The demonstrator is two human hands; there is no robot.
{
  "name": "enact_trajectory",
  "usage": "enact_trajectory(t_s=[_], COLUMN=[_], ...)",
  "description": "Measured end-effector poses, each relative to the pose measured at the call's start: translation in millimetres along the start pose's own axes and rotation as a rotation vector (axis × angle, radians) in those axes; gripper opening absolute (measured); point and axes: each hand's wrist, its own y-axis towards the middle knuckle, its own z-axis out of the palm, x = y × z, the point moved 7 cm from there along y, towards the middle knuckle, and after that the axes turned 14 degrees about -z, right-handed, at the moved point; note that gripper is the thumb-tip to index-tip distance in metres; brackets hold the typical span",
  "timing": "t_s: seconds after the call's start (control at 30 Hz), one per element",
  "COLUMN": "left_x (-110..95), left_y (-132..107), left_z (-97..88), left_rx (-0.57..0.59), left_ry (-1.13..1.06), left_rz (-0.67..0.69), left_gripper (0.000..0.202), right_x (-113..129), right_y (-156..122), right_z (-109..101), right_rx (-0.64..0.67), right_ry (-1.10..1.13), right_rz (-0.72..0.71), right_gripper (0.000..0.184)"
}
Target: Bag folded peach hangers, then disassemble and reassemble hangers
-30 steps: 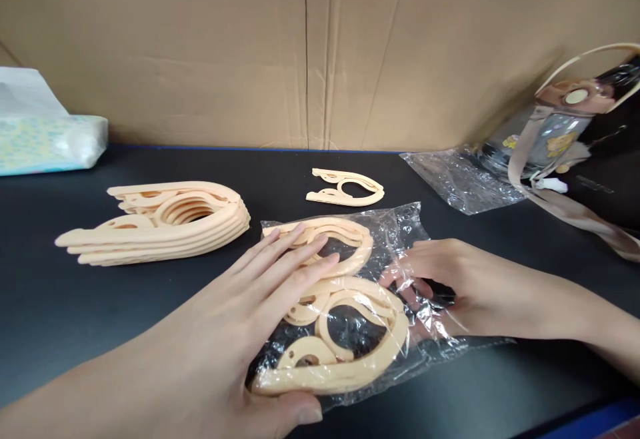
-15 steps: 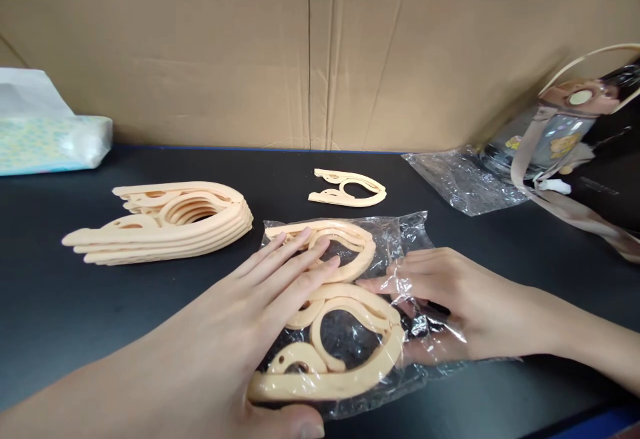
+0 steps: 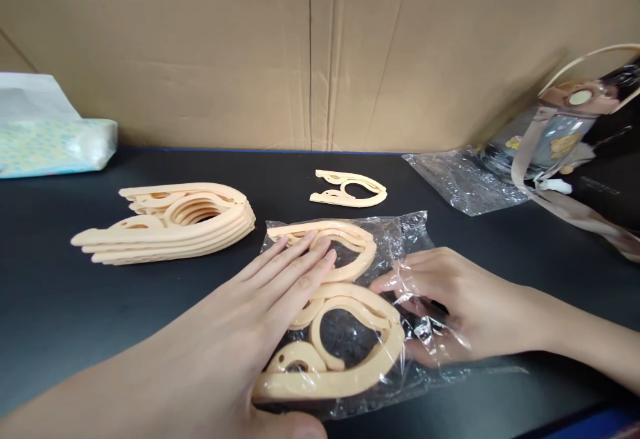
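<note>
My left hand (image 3: 260, 319) lies flat, fingers stretched out, pressing on peach plastic folding hangers (image 3: 345, 352) inside a clear plastic bag (image 3: 405, 232) on the black table (image 3: 50, 312). My right hand (image 3: 450, 299) is at the bag's open right end, fingers curled around the crinkled film, partly inside it. A stack of several folded peach hangers (image 3: 170, 222) lies to the left. A single folded hanger (image 3: 349, 189) lies farther back at the centre.
A tissue pack (image 3: 50, 139) sits at the far left. Another clear bag (image 3: 460, 179) and a transparent bottle with a beige strap (image 3: 555, 132) lie at the right. A cardboard wall (image 3: 310, 52) stands behind the table.
My right hand slid a little to the left along the bag's opening, then eased back. The left hand stayed flat on the bagged hangers.
</note>
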Motion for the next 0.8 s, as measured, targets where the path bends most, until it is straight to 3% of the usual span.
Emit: enact_trajectory(t_s=[0.3,0.6,0.8], left_x=[0.1,-0.3,-0.5], left_y=[1.8,3.8,2.3], left_z=[1.0,-1.2,-2.0], left_rx=[0.029,0.054,0.052], left_ry=[0.024,-0.008,-0.028], left_rz=[0.046,0.039,0.026], left_gripper=[0.113,0.108,0.107], right_x=[-0.3,10.9,19.3], right_y=[2.7,-0.9,3.3], right_z=[1.4,-2.5,0.7], right_rx=[0.013,-0.048,-0.036], right_ry=[-0.043,-0.338,-0.176], right_rz=[-0.03,-0.164,-0.251], right_gripper=[0.042,0.055,0.022])
